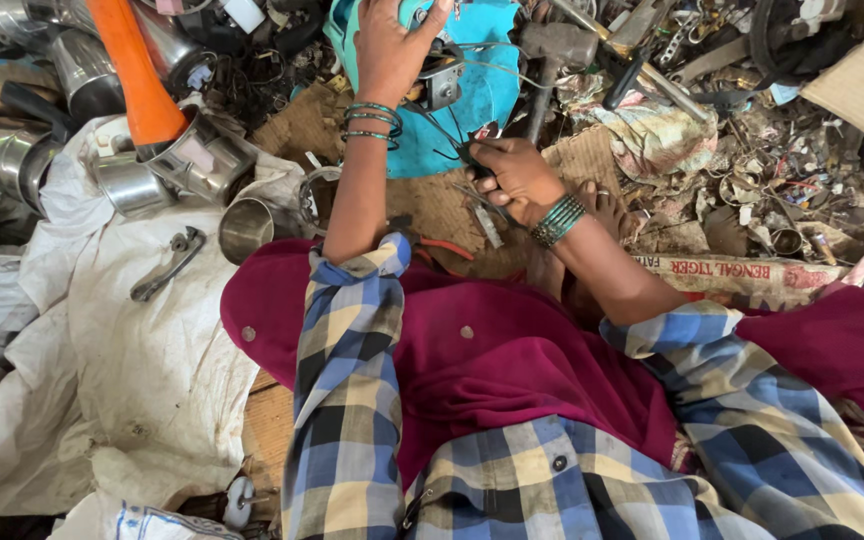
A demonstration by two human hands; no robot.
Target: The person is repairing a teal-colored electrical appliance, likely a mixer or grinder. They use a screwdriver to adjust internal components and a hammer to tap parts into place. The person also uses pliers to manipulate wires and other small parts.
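while the left hand (392, 45) clamped closed over the top of the teal appliance casing (452, 95), the casing lay just ahead of and above the right hand (517, 180), which pinched a small dark tool at its trailing wires (462, 140). the casing looked cracked open, a grey metal part showing.

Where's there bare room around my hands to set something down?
The white sacking at left is mostly bare below the metal handle. Brown matting between your left hand and right hand has a little. Top right, the scrap heap is crowded.
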